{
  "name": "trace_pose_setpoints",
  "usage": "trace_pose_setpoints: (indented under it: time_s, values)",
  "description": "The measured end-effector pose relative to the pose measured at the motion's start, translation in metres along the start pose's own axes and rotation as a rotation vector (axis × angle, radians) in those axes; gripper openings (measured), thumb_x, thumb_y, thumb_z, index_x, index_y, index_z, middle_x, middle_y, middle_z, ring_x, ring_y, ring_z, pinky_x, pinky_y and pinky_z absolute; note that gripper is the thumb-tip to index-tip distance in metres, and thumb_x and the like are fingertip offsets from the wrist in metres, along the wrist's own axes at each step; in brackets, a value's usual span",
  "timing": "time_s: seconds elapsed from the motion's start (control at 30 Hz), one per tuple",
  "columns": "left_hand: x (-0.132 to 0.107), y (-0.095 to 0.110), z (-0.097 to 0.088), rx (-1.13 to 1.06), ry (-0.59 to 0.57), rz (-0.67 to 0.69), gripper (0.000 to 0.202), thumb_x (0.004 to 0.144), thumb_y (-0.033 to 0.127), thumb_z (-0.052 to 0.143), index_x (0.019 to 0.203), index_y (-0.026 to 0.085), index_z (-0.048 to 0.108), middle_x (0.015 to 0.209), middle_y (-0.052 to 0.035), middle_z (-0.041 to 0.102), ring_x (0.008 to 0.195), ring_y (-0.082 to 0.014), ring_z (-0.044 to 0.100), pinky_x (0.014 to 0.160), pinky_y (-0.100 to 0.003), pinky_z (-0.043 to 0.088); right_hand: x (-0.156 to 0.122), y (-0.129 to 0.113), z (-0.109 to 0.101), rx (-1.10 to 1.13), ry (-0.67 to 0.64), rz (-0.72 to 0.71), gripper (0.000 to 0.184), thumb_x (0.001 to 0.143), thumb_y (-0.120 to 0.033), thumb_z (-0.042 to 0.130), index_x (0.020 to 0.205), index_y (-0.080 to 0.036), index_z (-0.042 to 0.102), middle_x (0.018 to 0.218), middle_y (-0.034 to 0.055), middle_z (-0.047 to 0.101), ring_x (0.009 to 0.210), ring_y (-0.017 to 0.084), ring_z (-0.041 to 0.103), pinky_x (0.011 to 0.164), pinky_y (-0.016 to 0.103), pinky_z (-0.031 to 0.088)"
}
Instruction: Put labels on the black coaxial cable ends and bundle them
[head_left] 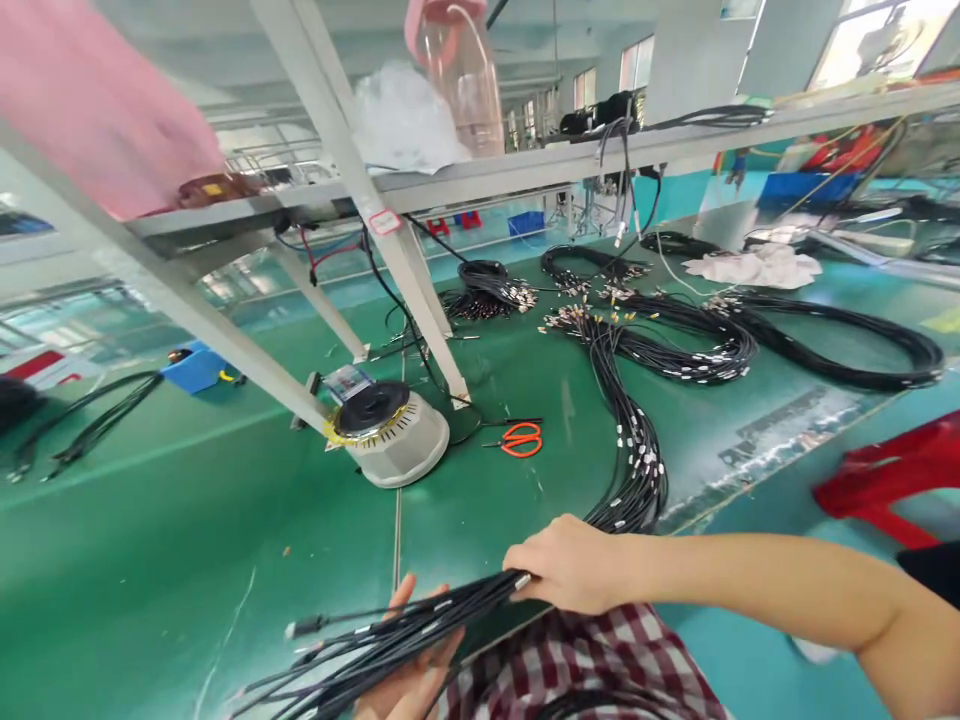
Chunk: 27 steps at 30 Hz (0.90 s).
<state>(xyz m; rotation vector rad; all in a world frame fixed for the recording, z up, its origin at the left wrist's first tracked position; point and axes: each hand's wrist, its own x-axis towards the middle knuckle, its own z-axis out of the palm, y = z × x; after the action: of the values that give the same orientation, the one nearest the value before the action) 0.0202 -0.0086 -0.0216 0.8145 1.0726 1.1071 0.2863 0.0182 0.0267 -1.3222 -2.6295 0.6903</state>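
A bundle of thin black cables (390, 640) with metal tips runs across the near edge of the green table (187, 540). My right hand (570, 565) is closed around the bundle where it bends back toward the long black cable loop (634, 460) on the table. My left hand (409, 670) lies palm up under the loose cable ends, fingers spread, supporting them. A plaid cloth (592, 660) shows below both hands.
A white round machine with a black top (390, 430) stands mid-table beside orange-handled scissors (521, 438). More coiled black cables (825, 345) lie at the back right. Slanted frame legs (352, 180) carry an overhead shelf. A red stool (892, 480) stands right of the table.
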Motion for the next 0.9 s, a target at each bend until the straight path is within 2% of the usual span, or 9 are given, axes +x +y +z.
trace_pose_setpoints:
  time_s: [0.07,0.13,0.23,0.33,0.47,0.6,0.73,0.83,0.9]
  values:
    - [0.007,-0.004,-0.007,0.049,0.035,-0.008,0.083,0.063,0.038,0.085,0.138,0.043,0.051,0.114,-0.0016,0.073,0.105,-0.0314,0.068,0.085,-0.041,0.057,0.011,0.0,0.001,0.004,-0.01,0.031,0.034,0.1,-0.047,0.043,0.114,-0.023,0.061,0.099,0.0075,0.074,0.087,0.025,0.07,0.062,0.029,0.037]
    - [0.013,-0.003,-0.009,0.105,0.046,-0.002,0.084,0.063,0.035,0.086,0.139,0.035,0.052,0.111,-0.0044,0.073,0.09,-0.0273,0.07,0.071,-0.033,0.056,0.026,0.003,0.002,0.008,-0.018,0.049,0.035,0.1,-0.047,0.044,0.116,-0.022,0.062,0.1,0.0089,0.074,0.088,0.025,0.07,0.066,0.029,0.039]
    - [0.023,0.004,-0.009,0.056,0.008,-0.086,0.056,0.068,0.038,0.084,0.117,0.019,0.067,0.109,-0.0122,0.072,0.08,-0.0232,0.068,0.065,-0.03,0.053,0.058,0.023,-0.01,0.034,-0.052,0.045,0.044,0.092,-0.061,0.052,0.11,-0.024,0.068,0.094,0.0061,0.074,0.086,0.024,0.068,0.068,0.028,0.042]
    - [0.035,0.011,-0.01,-0.041,0.025,-0.242,0.039,0.076,0.045,0.077,0.091,0.009,0.072,0.101,-0.0175,0.073,0.082,-0.025,0.069,0.071,-0.033,0.055,0.102,0.065,-0.038,0.006,0.08,0.227,0.048,0.087,-0.069,0.055,0.101,-0.026,0.072,0.101,0.0037,0.072,0.096,0.022,0.066,0.079,0.029,0.046]
    - [0.052,0.015,-0.017,-0.085,-0.023,-0.353,0.039,0.079,0.044,0.076,0.085,0.005,0.073,0.103,-0.0221,0.073,0.083,-0.0265,0.07,0.076,-0.035,0.056,0.158,0.132,-0.065,-0.082,0.19,0.452,0.037,0.094,-0.047,0.058,0.114,-0.017,0.065,0.122,0.0118,0.062,0.112,0.026,0.059,0.094,0.042,0.047]
    - [0.068,0.014,-0.027,-0.084,-0.087,-0.4,0.043,0.087,0.046,0.068,0.085,0.003,0.073,0.096,-0.023,0.073,0.074,-0.0231,0.07,0.067,-0.031,0.055,0.186,0.179,-0.059,-0.102,0.167,0.587,0.031,0.094,-0.039,0.061,0.111,-0.014,0.064,0.115,0.0086,0.064,0.103,0.021,0.062,0.092,0.043,0.052]
    - [0.078,0.015,-0.036,-0.098,-0.116,-0.444,0.048,0.09,0.047,0.063,0.081,0.001,0.072,0.083,-0.0218,0.073,0.065,-0.0195,0.069,0.06,-0.025,0.053,0.207,0.209,-0.052,-0.126,0.249,0.711,0.026,0.091,-0.04,0.062,0.098,-0.016,0.069,0.109,0.0123,0.068,0.104,0.027,0.063,0.088,0.043,0.048]
    - [0.084,0.016,-0.043,-0.075,-0.121,-0.469,0.06,0.088,0.056,0.06,0.074,-0.001,0.07,0.069,-0.0217,0.071,0.055,-0.0192,0.068,0.053,-0.024,0.051,0.239,0.227,-0.05,-0.11,0.321,0.723,0.034,0.089,-0.047,0.061,0.1,-0.016,0.067,0.103,0.0147,0.07,0.098,0.031,0.064,0.082,0.045,0.048]
    - [0.086,0.016,-0.048,-0.046,-0.067,-0.428,0.061,0.086,0.061,0.061,0.072,0.001,0.067,0.065,-0.0203,0.07,0.051,-0.0203,0.067,0.046,-0.024,0.049,0.258,0.231,-0.047,-0.069,0.383,0.654,0.038,0.088,-0.049,0.059,0.107,-0.016,0.064,0.105,0.0138,0.069,0.095,0.028,0.064,0.079,0.041,0.048]
